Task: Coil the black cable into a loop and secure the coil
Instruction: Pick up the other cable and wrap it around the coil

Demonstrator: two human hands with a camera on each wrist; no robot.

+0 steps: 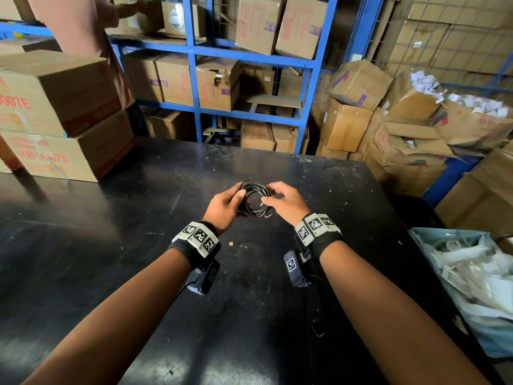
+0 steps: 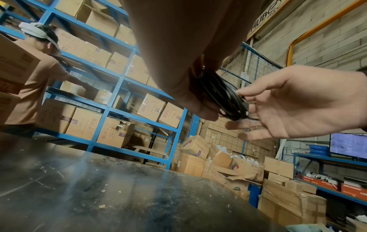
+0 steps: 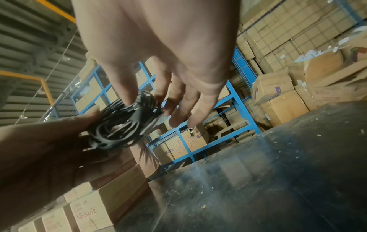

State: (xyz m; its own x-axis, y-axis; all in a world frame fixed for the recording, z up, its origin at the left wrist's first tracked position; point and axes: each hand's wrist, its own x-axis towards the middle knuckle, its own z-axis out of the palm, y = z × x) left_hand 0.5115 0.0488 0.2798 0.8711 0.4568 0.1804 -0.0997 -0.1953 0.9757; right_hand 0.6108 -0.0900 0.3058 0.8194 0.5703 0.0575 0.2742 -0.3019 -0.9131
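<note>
The black cable (image 1: 254, 197) is wound into a small coil held a little above the black table (image 1: 125, 245). My left hand (image 1: 238, 200) grips the coil's left side, thumb on top and fingers underneath. My right hand (image 1: 268, 196) pinches the coil's right edge between thumb and forefinger, its other fingers spread loosely. A thin pale end pokes out below the coil. In the left wrist view the coil (image 2: 224, 97) hangs under my left hand (image 2: 198, 106), with the right hand (image 2: 243, 97) touching it. In the right wrist view a band crosses the coil (image 3: 119, 130) where my right hand (image 3: 145, 100) pinches it.
Stacked cardboard boxes (image 1: 63, 115) stand on the table's back left. Another person (image 1: 83, 29) works at the blue shelving (image 1: 194, 79) behind. More boxes are piled at the right, and a bag of white plastic items (image 1: 472, 279) sits by the table's right edge.
</note>
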